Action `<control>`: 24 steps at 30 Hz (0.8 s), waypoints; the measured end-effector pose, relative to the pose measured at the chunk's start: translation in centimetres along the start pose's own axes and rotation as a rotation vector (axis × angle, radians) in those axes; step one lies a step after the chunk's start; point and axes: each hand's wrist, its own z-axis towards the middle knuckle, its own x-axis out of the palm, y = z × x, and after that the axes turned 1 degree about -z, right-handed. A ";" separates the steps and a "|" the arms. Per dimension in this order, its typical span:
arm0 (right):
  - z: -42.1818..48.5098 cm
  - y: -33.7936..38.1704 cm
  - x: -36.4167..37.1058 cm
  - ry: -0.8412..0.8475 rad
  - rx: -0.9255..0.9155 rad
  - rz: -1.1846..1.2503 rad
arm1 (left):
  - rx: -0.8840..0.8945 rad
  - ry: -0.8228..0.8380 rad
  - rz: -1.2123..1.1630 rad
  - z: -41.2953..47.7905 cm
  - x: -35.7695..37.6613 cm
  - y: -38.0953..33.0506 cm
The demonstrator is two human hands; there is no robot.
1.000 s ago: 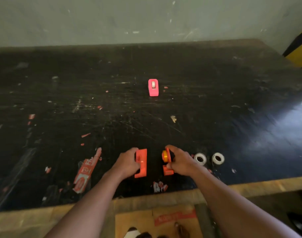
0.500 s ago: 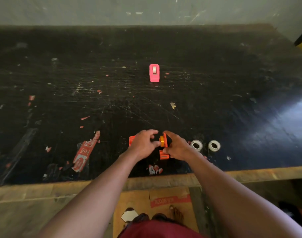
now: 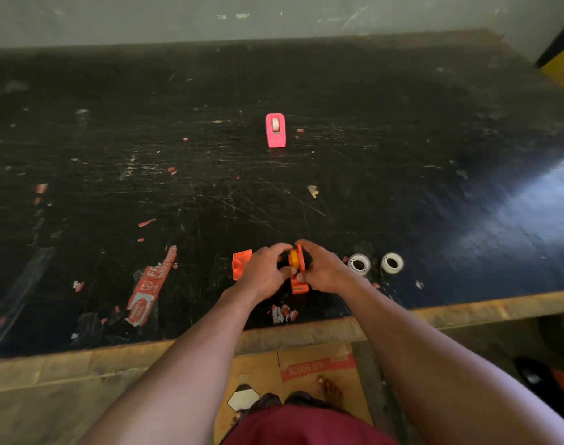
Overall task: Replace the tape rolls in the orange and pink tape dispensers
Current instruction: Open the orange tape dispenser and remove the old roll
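The orange tape dispenser is split in two. One half [image 3: 298, 274] stands near the table's front edge with a yellow-orange spool [image 3: 294, 259] on it. My right hand [image 3: 322, 269] grips this half from the right. My left hand [image 3: 268, 271] pinches the spool from the left. The other orange half [image 3: 241, 264] lies flat just left of my left hand. Two white tape rolls [image 3: 359, 264] [image 3: 392, 262] lie to the right. The pink dispenser [image 3: 275, 130] stands farther back, a roll inside it.
The black table [image 3: 402, 194] is scratched and littered with red paper scraps, with a torn red label [image 3: 150, 284] at front left. Its wooden front edge [image 3: 306, 335] runs below my hands. A yellow-and-black object [image 3: 563, 59] sits at far right.
My left hand let go of the flat orange half, which now lies on the table, and moved right onto the spool. The camera tilted down slightly.
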 end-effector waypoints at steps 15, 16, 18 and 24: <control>-0.8 1.2 -0.1 0.039 0.090 -0.064 | -0.103 -0.100 -0.047 -0.8 -2.5 1.1; -1.0 1.3 -0.2 0.054 0.090 -0.074 | -0.094 -0.103 -0.051 -0.8 -2.7 0.9; -1.2 1.3 -0.5 0.080 0.097 -0.058 | -0.066 -0.109 -0.056 -0.8 -2.9 0.4; -1.6 0.6 -3.4 -0.002 0.128 -0.054 | 0.031 -0.146 -0.055 -0.3 -3.0 -1.8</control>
